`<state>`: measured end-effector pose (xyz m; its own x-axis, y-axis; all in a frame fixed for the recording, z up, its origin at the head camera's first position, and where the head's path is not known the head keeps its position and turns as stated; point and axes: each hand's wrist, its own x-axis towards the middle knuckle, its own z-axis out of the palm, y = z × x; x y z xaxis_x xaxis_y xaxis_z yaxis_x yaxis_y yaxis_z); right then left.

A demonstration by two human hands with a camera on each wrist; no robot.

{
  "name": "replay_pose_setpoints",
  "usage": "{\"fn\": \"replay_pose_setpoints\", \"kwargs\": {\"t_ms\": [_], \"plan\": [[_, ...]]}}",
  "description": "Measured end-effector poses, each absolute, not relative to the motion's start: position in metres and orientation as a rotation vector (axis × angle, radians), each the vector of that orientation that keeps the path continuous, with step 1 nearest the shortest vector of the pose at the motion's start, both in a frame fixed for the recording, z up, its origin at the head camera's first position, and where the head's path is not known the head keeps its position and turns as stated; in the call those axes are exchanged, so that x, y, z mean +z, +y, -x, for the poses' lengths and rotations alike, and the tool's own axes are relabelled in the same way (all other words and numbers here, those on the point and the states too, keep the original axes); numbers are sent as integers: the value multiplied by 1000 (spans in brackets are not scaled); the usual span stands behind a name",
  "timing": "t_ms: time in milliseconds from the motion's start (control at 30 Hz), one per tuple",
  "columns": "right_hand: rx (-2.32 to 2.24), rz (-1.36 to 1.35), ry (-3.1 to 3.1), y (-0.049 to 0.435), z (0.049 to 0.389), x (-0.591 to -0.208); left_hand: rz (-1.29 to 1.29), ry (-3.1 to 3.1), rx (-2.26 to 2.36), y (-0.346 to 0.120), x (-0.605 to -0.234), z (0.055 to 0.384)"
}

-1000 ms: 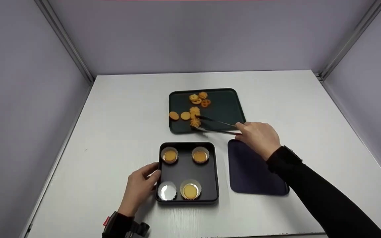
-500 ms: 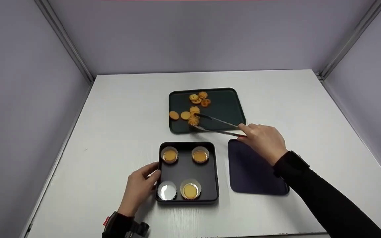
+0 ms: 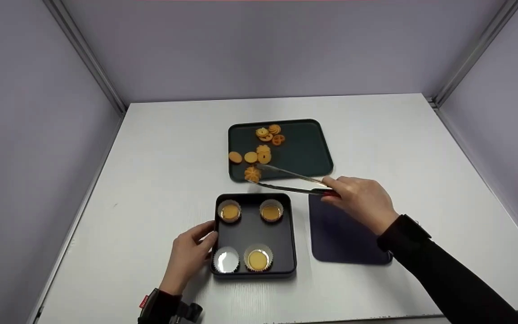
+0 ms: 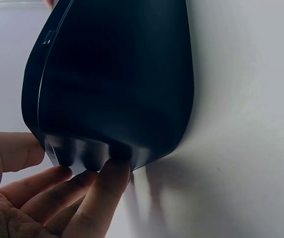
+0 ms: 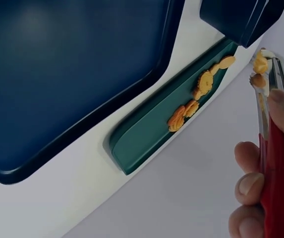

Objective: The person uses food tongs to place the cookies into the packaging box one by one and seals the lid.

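Observation:
My right hand (image 3: 360,198) grips red-handled metal tongs (image 3: 292,175). Between the tong tips sits a flower-shaped cookie (image 3: 252,174), over the near edge of the dark green tray (image 3: 301,153); it shows also as a golden cookie (image 5: 260,63) in the right wrist view. My left hand (image 3: 190,254) holds the left side of a black square baking pan (image 3: 254,234), thumb at the rim and fingers against the outer wall (image 4: 97,148). In the pan stand several paper-lined cups. Round yellow pieces lie in the two back cups and the front right cup (image 3: 258,259); the front left cup (image 3: 226,261) shows only a shiny bottom.
More cookies lie on the green tray: two round ones (image 3: 251,157) at the left, flower-shaped ones (image 3: 263,155) beside them, and a cluster (image 3: 269,132) with pretzel shapes behind. A dark blue tray (image 3: 342,234) lies right of the pan, under my right forearm. Walls enclose the white table (image 3: 173,157).
My right hand has come nearer and slightly right. The tongs have carried the flower-shaped cookie away from the others, leftward and toward the pan. My left hand and the pan stay put.

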<state>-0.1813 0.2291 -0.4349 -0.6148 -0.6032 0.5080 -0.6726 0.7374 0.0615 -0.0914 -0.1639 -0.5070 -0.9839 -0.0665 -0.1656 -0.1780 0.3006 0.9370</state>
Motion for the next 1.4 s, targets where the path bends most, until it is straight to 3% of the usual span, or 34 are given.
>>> {"fn": "replay_pose_setpoints", "kwargs": {"t_ms": [1400], "plan": [[335,-1446,-2309,231,148,-437,236,2462,1779,-163,-505,90]]}}
